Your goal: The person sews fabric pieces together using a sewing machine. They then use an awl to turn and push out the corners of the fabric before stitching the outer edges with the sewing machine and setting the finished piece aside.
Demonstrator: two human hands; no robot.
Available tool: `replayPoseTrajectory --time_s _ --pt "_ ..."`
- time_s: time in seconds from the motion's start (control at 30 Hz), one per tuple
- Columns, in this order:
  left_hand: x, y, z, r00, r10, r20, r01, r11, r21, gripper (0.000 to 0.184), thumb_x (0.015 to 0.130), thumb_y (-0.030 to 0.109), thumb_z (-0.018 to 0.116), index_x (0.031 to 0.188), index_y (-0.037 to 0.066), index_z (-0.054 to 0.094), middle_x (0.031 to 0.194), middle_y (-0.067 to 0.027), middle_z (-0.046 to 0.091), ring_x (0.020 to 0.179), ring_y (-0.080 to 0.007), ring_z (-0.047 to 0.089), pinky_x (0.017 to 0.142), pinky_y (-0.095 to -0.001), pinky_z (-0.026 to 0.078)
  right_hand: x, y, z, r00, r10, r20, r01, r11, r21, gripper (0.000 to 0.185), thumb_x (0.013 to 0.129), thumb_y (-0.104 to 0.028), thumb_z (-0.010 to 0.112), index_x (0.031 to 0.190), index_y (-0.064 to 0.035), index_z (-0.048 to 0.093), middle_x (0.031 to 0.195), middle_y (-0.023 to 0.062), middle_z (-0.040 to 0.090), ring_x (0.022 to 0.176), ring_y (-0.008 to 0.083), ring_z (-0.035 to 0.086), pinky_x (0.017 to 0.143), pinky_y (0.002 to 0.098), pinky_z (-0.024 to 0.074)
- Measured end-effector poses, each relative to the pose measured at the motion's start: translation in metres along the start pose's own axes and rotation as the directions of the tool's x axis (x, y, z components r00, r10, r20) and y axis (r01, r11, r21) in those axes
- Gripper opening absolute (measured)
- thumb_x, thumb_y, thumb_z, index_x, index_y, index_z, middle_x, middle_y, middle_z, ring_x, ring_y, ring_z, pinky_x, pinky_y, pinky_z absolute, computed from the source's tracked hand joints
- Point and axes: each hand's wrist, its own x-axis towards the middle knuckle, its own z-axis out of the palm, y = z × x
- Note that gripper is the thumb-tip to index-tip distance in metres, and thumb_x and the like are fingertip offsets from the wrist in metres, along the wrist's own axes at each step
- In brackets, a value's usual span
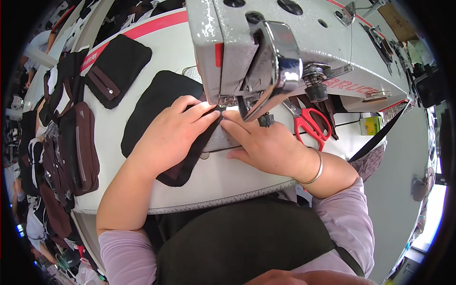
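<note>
Under the head of a grey sewing machine (209, 61) lies the edge of a black cloth piece (152, 104) with a dark brown strip. My left hand (175, 130) rests flat on this cloth, its fingers stretched toward the needle area. Just right of the presser foot, my right hand (261, 142) lies with its fingertips at the cloth's edge and its thumb apart, over the metal plate. The needle itself is hidden behind the machine's parts. Both hands have their fingers spread, and neither grips anything that I can make out.
Red-handled scissors (311, 126) lie right of my right hand. Another black piece with a brown zipped strip (118, 71) is at the upper left. Brown and black pouches (85, 147) are piled along the left edge. A small yellow-green box (370, 126) stands at the right.
</note>
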Motion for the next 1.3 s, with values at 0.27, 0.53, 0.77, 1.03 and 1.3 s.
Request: replayPoseTrajectory --time_s 0.27,0.53,0.77,1.03,1.3 --pt "-0.003 0.004 0.001 1.0 0.017 -0.009 -0.017 1.0 0.017 0.044 0.08 0.006 0.063 0.124 0.007 0.066 0.129 -0.0028 0.06 0.115 -0.0239 0.055 0.092 -0.0339 0.054 0.0 0.0 -0.001 0.999 -0.016 -0.044 0.018 0.998 0.055 0.064 0.076 -0.036 0.081 0.128 -0.0073 0.058 0.138 0.0045 0.058 0.093 0.0122 0.068 0.053 0.0267 0.0494" --pt "-0.003 0.006 0.002 0.999 0.019 -0.032 -0.018 0.999 0.039 0.045 0.079 0.006 0.065 0.125 0.008 0.066 0.128 -0.0037 0.059 0.111 -0.0235 0.056 0.09 -0.034 0.054 0.0 0.001 -0.001 1.0 0.013 -0.002 -0.013 0.996 0.084 0.055 0.076 -0.035 0.081 0.119 -0.0091 0.058 0.138 0.0031 0.059 0.088 0.0121 0.068 0.051 0.0266 0.0482" --pt "-0.002 0.012 0.003 1.0 -0.001 -0.031 0.003 0.998 0.066 0.046 0.08 0.008 0.067 0.126 0.006 0.065 0.128 -0.0051 0.059 0.11 -0.0236 0.056 0.089 -0.0333 0.054 -0.001 0.002 -0.002 1.0 0.023 -0.013 -0.023 1.0 -0.001 0.051 0.077 -0.033 0.081 0.117 -0.0097 0.058 0.137 0.0001 0.06 0.085 0.0123 0.067 0.049 0.0275 0.0466" --pt "-0.002 0.015 0.002 1.0 -0.008 -0.029 0.009 0.999 0.039 0.045 0.083 0.015 0.072 0.127 0.005 0.064 0.128 -0.0067 0.058 0.105 -0.0237 0.056 0.087 -0.0329 0.053 -0.001 0.003 -0.003 0.999 -0.018 -0.034 0.023 0.99 0.138 0.051 0.077 -0.029 0.081 0.119 -0.0089 0.06 0.131 -0.0005 0.061 0.091 0.0139 0.067 0.053 0.0295 0.0505" --pt "-0.003 0.025 0.003 0.998 -0.057 -0.008 0.057 0.996 0.065 0.05 0.082 0.023 0.077 0.127 0.005 0.063 0.132 -0.0081 0.056 0.106 -0.0234 0.055 0.087 -0.0335 0.053 0.0 0.001 -0.004 0.998 -0.037 -0.058 0.044 0.99 0.137 0.05 0.078 -0.028 0.08 0.121 -0.0101 0.062 0.13 -0.0007 0.061 0.095 0.0121 0.067 0.056 0.0282 0.0511"
